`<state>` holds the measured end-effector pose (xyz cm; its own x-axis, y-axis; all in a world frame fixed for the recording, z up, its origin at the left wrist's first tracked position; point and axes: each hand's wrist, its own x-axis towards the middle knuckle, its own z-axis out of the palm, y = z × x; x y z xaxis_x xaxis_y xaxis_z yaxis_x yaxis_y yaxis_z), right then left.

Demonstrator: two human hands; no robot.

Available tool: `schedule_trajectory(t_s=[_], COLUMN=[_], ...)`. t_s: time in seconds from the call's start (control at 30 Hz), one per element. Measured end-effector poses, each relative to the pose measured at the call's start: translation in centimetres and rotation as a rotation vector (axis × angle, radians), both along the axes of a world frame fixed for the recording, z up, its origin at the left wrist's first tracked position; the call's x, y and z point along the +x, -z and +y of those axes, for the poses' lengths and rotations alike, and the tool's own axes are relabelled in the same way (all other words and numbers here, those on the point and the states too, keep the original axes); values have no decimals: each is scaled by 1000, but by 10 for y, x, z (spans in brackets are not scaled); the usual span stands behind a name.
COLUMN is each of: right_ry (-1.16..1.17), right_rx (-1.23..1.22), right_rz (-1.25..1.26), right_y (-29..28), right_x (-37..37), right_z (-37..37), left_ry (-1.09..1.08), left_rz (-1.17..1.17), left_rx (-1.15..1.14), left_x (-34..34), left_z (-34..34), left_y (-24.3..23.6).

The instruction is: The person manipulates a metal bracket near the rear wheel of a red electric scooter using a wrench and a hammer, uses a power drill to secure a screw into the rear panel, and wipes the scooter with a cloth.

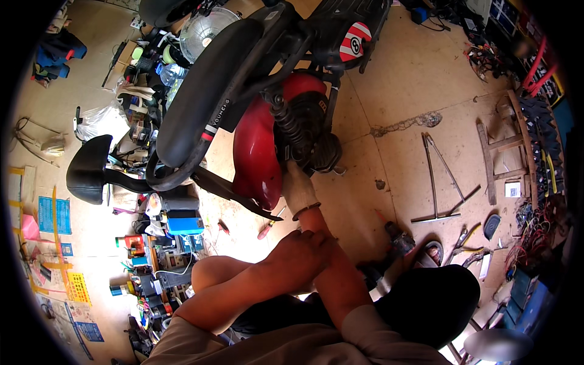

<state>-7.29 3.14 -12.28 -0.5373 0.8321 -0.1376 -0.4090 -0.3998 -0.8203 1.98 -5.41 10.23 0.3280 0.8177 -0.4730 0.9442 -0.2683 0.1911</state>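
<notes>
My right hand [297,185], in a pale glove with a dark band at the wrist, reaches into the underside of an electric scooter, beside its curved red body panel [252,159] and black coil-spring shock [286,121]; its fingers are hidden there. My bare left hand [307,246] lies across my right forearm [331,277] with curled fingers gripping it. The scooter's long black seat [204,91] and padded backrest [88,170] extend to the upper left. A red-handled screwdriver [263,233] lies on the floor left of my arms.
Cluttered tools, boxes and a bottle [170,74] line the left, near a fan [208,38]. At right are metal rods [433,182], a drill [398,243], pliers [468,246], a wooden frame [505,143] and tangled wires [523,249]. My dark-clad knee [444,298] is at lower right.
</notes>
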Motion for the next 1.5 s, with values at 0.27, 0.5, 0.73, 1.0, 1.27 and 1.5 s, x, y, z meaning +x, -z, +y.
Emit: schedule_trajectory(t_s=[0.27, 0.5, 0.73, 1.0, 1.27, 1.5], right_ry=[-12, -82, -112, -46, 71, 93], right_rx=[-68, 33, 3, 244, 419, 173], right_rz=[73, -222, -248, -412, -404, -117], right_y=[-9, -31, -38, -30, 0, -2], right_x=[2, 21, 26, 25, 6, 4], right_z=[-1, 3, 6, -1, -9, -10], left_ry=[-31, 13, -25, -18, -14, -33], left_rz=[8, -8, -3, 0, 7, 25], left_rx=[-138, -65, -124, -116, -59, -83], left_x=[3, 0, 0, 1, -1, -2], left_z=[5, 2, 3, 4, -1, 2], left_y=[-6, -4, -3, -3, 3, 1])
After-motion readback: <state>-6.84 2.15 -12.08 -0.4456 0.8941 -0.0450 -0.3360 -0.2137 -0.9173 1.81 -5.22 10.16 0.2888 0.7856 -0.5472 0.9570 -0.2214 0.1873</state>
